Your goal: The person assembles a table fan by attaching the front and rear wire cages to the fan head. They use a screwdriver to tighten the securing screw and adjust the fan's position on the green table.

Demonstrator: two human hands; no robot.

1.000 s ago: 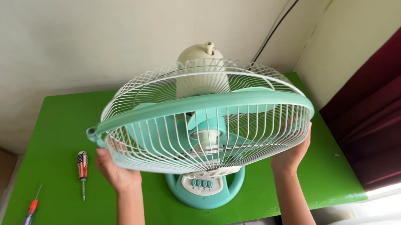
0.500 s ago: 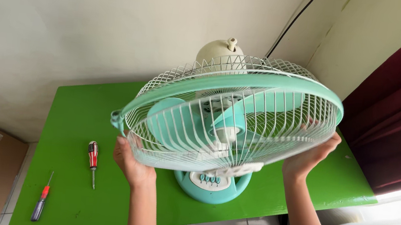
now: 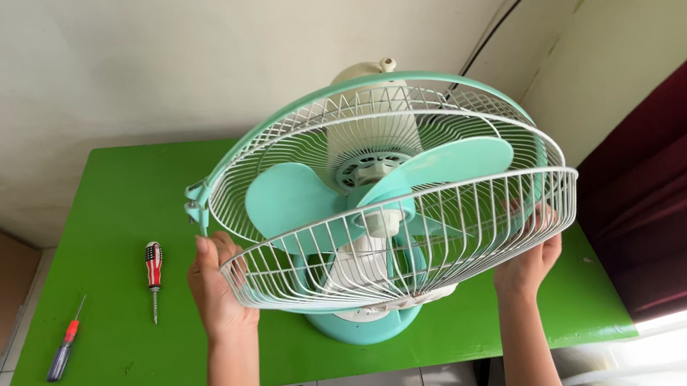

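Front grille [image 3: 434,229] gripped at both rims, left hand [image 3: 216,286] and right hand [image 3: 530,257] closed on wire, held tilted before mint fan [image 3: 379,180], green table [image 3: 125,220] beneath, screwdriver [image 3: 153,262] laid nearby.

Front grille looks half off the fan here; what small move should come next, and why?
Probably lift the front grille a little further toward the person and clear of the blades. Its upper edge already gapes away from the mint rim, both the left hand and right hand grip its sides, and its lower edge sits low near the base.
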